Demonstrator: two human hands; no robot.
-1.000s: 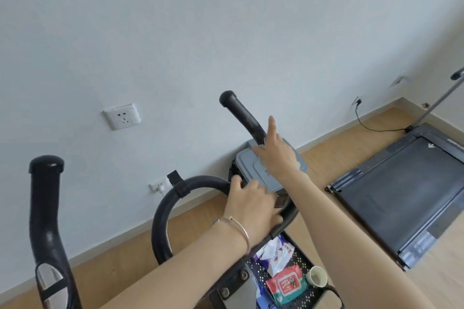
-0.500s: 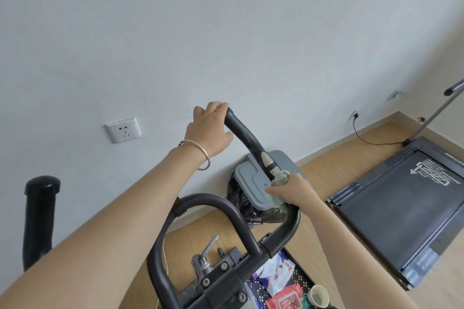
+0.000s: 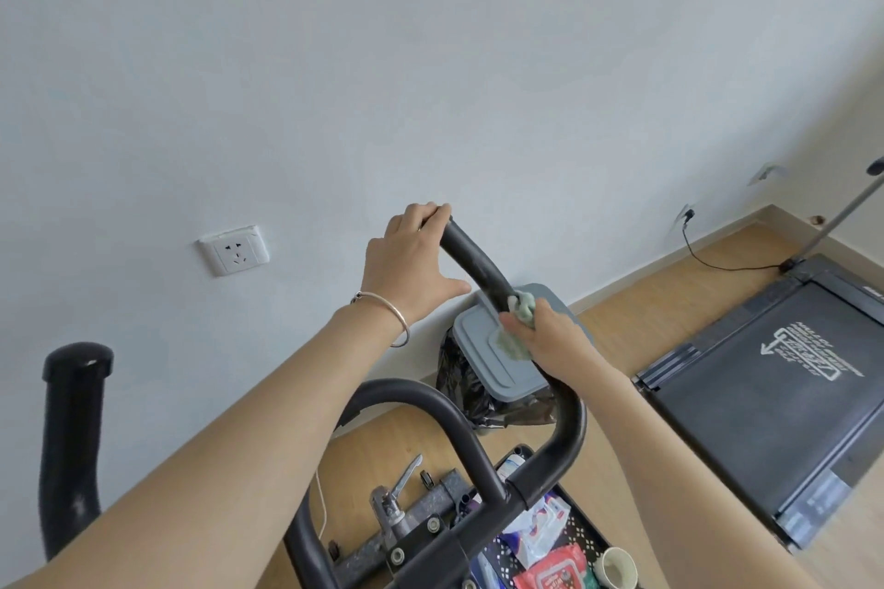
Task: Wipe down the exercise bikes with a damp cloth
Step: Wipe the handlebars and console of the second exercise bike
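The exercise bike's black right handlebar (image 3: 471, 254) rises toward the wall, and its curved bar (image 3: 430, 402) loops below. My left hand (image 3: 411, 261) grips the top end of that handlebar, a bangle on the wrist. My right hand (image 3: 550, 332) holds a pale green cloth (image 3: 519, 325) wrapped round the handlebar lower down, about a hand's length below the left hand. The bike's left handlebar (image 3: 71, 435) stands apart at the far left. The stem with its bolts (image 3: 411, 526) shows at the bottom.
A grey lidded bin (image 3: 483, 349) with a black liner stands by the wall behind the handlebar. A black basket (image 3: 581, 536) holding wipe packets and a cup (image 3: 617, 567) sits on the floor. A treadmill (image 3: 765, 397) lies at the right. A wall socket (image 3: 234, 250) is at the left.
My left hand left the curved bar and took the handlebar's top end. My right hand closed the cloth round the handlebar and slid slightly up it. The view tilted down.
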